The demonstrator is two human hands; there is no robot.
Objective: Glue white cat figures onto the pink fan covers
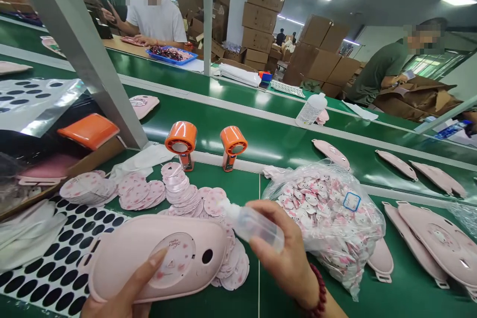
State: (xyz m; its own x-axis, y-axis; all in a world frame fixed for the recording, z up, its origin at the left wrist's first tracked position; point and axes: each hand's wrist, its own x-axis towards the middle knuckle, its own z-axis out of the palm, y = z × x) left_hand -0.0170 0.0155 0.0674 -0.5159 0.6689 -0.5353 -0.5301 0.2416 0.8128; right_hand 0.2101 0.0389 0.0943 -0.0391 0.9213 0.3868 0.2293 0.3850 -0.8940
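Above the green desk (208, 303), my left hand (112, 305) had its fingers clamped on a pink plastic casing (149, 263); my right hand (285, 253) gripped a clear bottle (253, 226), just beside a plastic bag (357, 238) packed with printed discs (316, 213).

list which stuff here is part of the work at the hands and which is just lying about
In use: left hand on pink oval case; right hand with clear squeeze bottle; round pink discs.
Lying about: bagged printed discs; black-dot sheet; white bottle; cardboard boxes.
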